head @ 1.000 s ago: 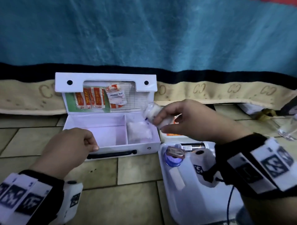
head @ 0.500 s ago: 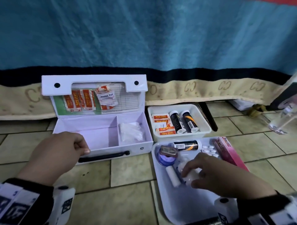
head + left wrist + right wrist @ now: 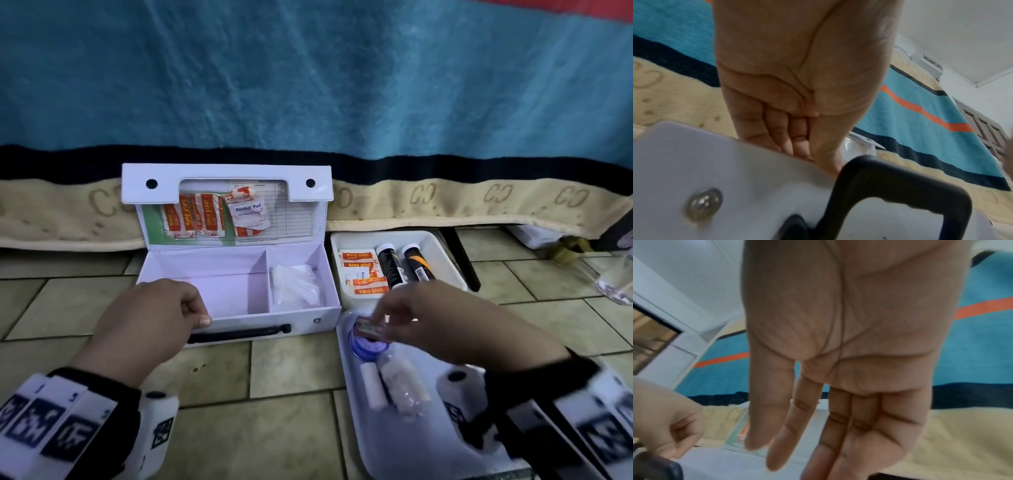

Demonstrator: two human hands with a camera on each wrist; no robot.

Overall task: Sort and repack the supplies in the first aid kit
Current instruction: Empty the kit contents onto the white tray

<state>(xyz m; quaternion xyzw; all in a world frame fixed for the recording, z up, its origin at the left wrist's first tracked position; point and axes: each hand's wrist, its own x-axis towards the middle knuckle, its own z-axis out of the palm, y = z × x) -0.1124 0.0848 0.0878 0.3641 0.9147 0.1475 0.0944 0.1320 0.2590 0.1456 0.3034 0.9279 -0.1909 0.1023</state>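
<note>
The white first aid kit stands open on the tiled floor, its lid upright. My left hand grips its front wall beside the black handle; in the left wrist view the fingers hook over the kit wall. The left compartment holds nothing; a clear plastic bag lies in the right one. My right hand hovers over a white tray, fingers straight and holding nothing, just above a small brown item on a blue round container.
The tray also holds a white gauze roll and a wrapped white item. A small white bin behind it has plasters and two dark tubes. The lid pocket holds plasters and an alcohol pad. A glass stands far right.
My right hand carried a wrapped white item from above the kit down into the tray, let it go, and moved forward to the blue container. The left hand kept its grip.
</note>
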